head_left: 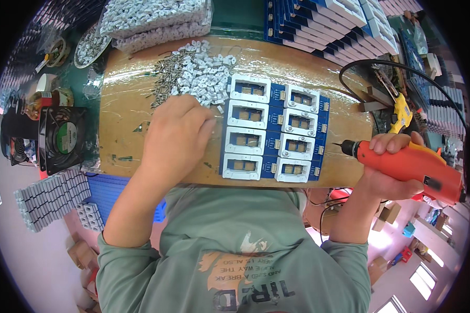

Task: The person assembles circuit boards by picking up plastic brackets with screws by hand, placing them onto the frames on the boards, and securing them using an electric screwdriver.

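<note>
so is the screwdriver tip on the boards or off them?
Off. The orange electric screwdriver is in the right hand, its tip clear of the blue circuit boards, to their right.

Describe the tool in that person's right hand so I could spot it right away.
Start at the brown taped workboard carrying a blue panel with eight white frames. Just off its right edge, the right hand grips an orange plastic electric screwdriver, bit pointing left. A smaller yellow one lies behind it.
</note>
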The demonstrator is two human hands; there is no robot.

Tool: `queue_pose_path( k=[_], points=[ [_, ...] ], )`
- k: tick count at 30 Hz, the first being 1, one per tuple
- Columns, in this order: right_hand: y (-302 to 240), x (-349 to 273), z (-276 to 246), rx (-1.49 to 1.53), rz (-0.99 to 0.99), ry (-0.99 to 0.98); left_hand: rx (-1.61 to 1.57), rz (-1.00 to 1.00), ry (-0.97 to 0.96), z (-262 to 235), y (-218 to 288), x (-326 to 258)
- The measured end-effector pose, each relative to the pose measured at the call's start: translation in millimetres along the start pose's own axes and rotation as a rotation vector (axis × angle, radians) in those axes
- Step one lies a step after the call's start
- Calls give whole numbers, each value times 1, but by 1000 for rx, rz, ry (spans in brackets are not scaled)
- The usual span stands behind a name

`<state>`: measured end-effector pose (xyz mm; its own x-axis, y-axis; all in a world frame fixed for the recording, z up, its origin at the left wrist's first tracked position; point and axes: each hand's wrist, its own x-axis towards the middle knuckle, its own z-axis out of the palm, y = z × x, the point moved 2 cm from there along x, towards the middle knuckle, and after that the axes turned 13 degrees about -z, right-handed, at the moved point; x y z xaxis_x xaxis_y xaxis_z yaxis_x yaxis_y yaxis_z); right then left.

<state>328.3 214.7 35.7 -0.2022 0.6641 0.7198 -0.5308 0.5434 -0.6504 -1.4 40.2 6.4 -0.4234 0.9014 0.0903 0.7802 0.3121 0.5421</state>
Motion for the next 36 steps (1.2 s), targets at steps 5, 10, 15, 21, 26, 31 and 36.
queue_pose_path(
  k=[5, 10, 15, 21, 26, 31, 36],
  points=[
    [1, -1, -10, 22, 44, 48, 22, 81, 75, -12, -8, -8],
    [-1, 2, -15, 50, 57, 28, 76, 96, 9, -25, -20, -14],
    [3, 4, -17, 104, 72, 6, 102, 141, 2, -21, -18, -12],
    [4, 4, -13, 87, 57, -15, 98, 178, -4, -15, -11, -8],
    [4, 4, -12, 85, 43, -16, 91, 226, -53, -10, -8, -3],
    [3, 4, -14, 76, 46, -19, 92, 234, -40, -11, -11, -6],
    [2, 3, -13, 75, 49, -12, 61, 179, 49, -18, -20, -15]
  ],
)
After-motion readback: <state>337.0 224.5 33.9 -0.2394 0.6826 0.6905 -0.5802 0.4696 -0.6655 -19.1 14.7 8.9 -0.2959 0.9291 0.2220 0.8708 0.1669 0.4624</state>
